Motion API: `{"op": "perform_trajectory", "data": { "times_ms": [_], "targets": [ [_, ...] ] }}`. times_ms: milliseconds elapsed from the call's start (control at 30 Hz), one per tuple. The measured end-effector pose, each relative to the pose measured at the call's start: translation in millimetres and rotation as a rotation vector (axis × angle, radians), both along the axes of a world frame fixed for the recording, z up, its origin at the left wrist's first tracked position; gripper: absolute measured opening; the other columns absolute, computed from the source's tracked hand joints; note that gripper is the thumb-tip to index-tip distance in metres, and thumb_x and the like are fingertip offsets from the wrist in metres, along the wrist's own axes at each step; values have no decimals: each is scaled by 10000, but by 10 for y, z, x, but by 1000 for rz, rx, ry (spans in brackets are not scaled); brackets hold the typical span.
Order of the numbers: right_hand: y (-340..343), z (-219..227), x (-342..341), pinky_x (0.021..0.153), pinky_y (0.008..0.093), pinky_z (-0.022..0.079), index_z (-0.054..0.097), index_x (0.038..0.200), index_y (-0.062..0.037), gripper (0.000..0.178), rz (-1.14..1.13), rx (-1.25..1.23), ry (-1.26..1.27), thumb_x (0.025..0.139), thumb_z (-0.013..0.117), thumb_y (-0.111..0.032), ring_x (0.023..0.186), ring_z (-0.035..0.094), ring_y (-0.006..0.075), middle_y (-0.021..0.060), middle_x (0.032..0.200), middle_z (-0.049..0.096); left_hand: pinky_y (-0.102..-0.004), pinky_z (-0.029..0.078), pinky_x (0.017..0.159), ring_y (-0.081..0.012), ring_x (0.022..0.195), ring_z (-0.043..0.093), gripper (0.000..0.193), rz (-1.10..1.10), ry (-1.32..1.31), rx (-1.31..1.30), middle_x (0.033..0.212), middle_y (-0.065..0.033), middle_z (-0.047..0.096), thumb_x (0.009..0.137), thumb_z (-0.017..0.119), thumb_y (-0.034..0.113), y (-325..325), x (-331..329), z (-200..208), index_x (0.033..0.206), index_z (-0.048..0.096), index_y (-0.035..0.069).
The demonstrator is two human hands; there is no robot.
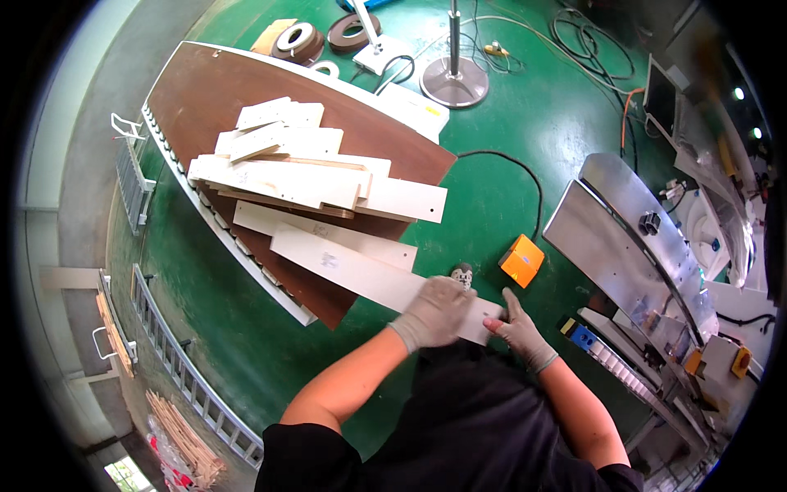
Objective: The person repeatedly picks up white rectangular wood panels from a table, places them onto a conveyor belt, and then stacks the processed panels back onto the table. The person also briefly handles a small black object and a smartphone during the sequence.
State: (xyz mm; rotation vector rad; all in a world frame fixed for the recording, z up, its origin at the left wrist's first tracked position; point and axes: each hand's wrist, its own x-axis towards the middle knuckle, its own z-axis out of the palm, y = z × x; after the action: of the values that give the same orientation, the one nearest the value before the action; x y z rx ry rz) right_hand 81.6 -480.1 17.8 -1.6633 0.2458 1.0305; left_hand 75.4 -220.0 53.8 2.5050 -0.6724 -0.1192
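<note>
A long white board (352, 275) reaches from the brown table top (320, 307) toward my body. My left hand (434, 313), in a pale glove, is closed over its near part; its fingers are somewhat blurred. At the board's near end is my right hand (523, 332), also gloved, with the bare thumb tip at the edge and the fingers stretched apart. Another white board (369, 244) lies just beyond the first. Farther back, several pale boards (283, 176) are heaped on the table, some with a small hole near one end.
An orange foot pedal (521, 261) with a black cable lies on the green floor, ahead of my right hand. A metal-topped machine (607, 234) stands at right. Rolls of edging (299, 41) and a round stand base (454, 82) are beyond the table. A grey roller rack (193, 369) is at left.
</note>
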Motion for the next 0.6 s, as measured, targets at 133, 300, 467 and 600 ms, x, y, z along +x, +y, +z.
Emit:
{"op": "perform_trajectory", "data": {
  "times_ms": [133,300,467,600],
  "targets": [
    [-304,204,-191,912,308,545,713,1217,44,398,-266,280,132,943,807,-229,983,691,166,96,1071,746,-504,419,1099,-348,1230,553,772,-55,-3,-19,1245,-145,578,749,816,342,-510,-302,133,1417,535,75],
    [-1235,656,-949,774,288,532,725,1099,33,425,-363,249,-38,862,838,-301,858,679,139,48,925,721,-510,255,1276,-331,1459,415,935,-264,12,122,1504,-135,484,729,841,393,-536,-634,388,1539,452,136],
    [-2526,831,-2549,685,284,541,712,1003,-30,331,-693,343,-81,804,866,-245,745,660,120,6,836,693,-540,294,1265,-317,1404,483,937,-282,51,283,1416,-98,558,668,851,379,-567,-937,644,1500,509,114],
    [-3028,809,-3945,732,294,525,693,1044,-54,342,-942,268,-57,829,849,-271,821,657,131,5,914,694,-515,339,1245,-319,1323,533,894,-603,-27,187,1342,-105,581,642,869,359,-1559,-1122,673,1434,562,80]
  ]
}}
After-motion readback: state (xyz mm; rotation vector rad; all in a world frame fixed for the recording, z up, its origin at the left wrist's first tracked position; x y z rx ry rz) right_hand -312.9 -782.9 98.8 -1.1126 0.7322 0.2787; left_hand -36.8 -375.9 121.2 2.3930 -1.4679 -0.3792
